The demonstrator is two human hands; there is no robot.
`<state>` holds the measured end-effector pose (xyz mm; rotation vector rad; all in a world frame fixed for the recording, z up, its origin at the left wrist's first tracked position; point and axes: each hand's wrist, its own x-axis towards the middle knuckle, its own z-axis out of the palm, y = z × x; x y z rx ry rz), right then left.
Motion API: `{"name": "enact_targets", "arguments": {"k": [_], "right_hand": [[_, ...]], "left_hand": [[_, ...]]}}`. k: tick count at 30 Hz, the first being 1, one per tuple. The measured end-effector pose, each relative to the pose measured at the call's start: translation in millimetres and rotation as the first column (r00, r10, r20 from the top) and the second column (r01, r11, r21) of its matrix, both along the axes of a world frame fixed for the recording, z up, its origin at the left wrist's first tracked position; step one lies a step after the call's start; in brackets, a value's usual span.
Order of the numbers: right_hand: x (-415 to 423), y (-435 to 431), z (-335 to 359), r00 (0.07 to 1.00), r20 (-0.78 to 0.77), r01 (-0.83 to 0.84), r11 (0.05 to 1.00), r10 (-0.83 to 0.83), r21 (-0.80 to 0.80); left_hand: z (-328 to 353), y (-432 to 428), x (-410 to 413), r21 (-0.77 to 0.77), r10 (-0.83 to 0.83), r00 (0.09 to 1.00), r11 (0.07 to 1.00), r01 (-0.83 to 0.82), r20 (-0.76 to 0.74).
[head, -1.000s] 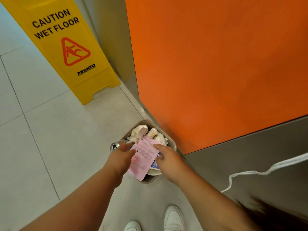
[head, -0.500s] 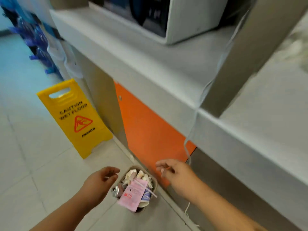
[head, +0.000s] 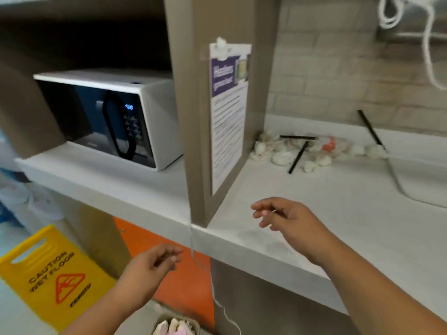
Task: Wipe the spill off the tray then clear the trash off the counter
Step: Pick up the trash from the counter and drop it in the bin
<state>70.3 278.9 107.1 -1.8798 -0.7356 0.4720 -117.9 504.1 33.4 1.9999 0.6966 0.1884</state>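
Crumpled white tissues (head: 281,157), black straws (head: 298,156) and an orange-marked wrapper (head: 329,145) lie in a heap at the back of the pale counter (head: 338,213). A clear tray (head: 418,187) sits at the counter's right edge, partly cut off. My right hand (head: 285,217) hovers over the counter's front with loosely curled fingers, holding nothing. Below the counter edge, my left hand (head: 154,264) hangs in front of the orange panel, its fingers apart and nothing in it. The bin (head: 175,325) with tissues shows at the bottom edge.
A white microwave (head: 116,117) stands on the left shelf. A brown divider post (head: 196,117) carries a laminated notice (head: 227,112). A white cord (head: 210,284) dangles off the counter edge. A yellow wet-floor sign (head: 53,276) stands on the floor at left.
Both hands let go of the pink wrapper into the bin and rose. The view lifted from the floor to the counter; my right hand now hangs over the countertop.
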Motion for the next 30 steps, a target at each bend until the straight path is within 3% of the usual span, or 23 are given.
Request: {"name": "enact_targets", "arguments": {"k": [5, 11, 24, 30], "right_hand": [[44, -48, 12, 0.994, -0.036, 0.105, 0.993, -0.103, 0.062], [119, -99, 2, 0.994, -0.067, 0.08, 0.99, -0.088, -0.114], [267, -153, -17, 0.996, -0.076, 0.025, 0.963, -0.047, -0.267], [309, -144, -32, 0.997, 0.076, 0.028, 0.921, 0.002, -0.39]], "left_hand": [[41, -35, 66, 0.013, -0.131, 0.988, 0.991, 0.13, 0.086], [57, -88, 156, 0.015, -0.201, 0.974, 0.98, 0.2, 0.109], [48, -146, 281, -0.042, -0.158, 0.983, 0.986, 0.162, 0.094], [46, -151, 326, 0.158, -0.204, 0.978, 0.968, 0.195, 0.039]]}}
